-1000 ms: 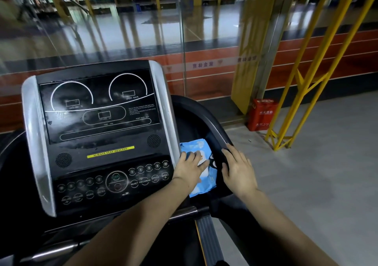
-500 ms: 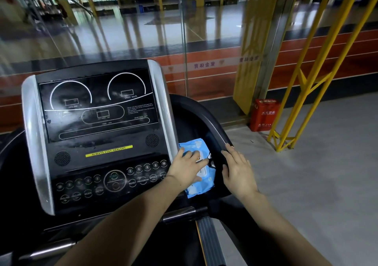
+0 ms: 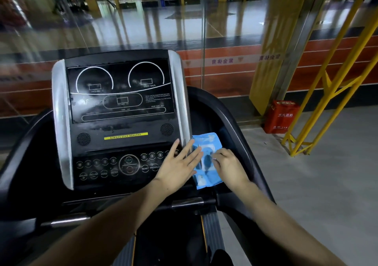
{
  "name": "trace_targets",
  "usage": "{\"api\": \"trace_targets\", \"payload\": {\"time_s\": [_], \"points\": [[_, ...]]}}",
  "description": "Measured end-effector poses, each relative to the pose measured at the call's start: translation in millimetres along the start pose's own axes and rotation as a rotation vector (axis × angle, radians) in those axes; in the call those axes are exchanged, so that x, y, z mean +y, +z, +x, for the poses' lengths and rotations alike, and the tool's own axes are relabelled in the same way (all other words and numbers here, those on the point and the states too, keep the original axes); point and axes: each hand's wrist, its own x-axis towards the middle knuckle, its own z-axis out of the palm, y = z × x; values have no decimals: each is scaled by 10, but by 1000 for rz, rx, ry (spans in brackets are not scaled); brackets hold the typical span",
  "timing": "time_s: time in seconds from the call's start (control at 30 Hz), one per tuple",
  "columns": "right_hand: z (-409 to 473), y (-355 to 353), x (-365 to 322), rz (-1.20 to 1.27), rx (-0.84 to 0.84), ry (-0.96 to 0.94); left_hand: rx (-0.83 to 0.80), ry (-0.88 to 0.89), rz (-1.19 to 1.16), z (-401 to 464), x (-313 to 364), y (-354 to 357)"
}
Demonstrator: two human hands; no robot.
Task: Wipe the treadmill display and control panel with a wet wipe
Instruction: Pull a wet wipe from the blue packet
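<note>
Left hand [image 3: 180, 166] lay flat, fingers spread, steadying wipe pack [image 3: 206, 161] w/ nothing held; right hand [image 3: 229, 163] pinched at pack opening—should pull one wipe slowly, pack pinned.

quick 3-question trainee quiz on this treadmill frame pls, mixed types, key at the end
1. True or false: the blue wet wipe pack lies to the right of the console, beside the control panel.
2. Which hand lies flat with straight fingers? A) left hand B) right hand
3. Fill in: the yellow strip under the display reads "ALWAYS STAY ____".

Key: 1 true; 2 A; 3 HEALTHY.
</note>
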Motion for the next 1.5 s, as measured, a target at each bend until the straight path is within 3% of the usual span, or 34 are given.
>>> {"api": "trace_targets", "payload": {"time_s": [0.4, 0.7, 0.8, 0.93, 1.2, 1.5], "points": [[408, 67, -146, -33, -109, 165, -66, 12, -48, -78, -16, -93], [-3, -89, 0, 43, -103, -72, -26, -7, -65, -83, -4, -3], [-116, -90, 61, 14, -186, -76, -20, -14, -78, -76, -5, 10], [-56, -80, -45, 15, -116, 69, -12, -14, -65, -72, 16, -3], [248, -15, -228, -179, -159, 281, 1, -18, -64, -43, 80, 4], [372, -43, -241, -416, -233, 140, 4, -41, -97, -70, 76, 33]]}}
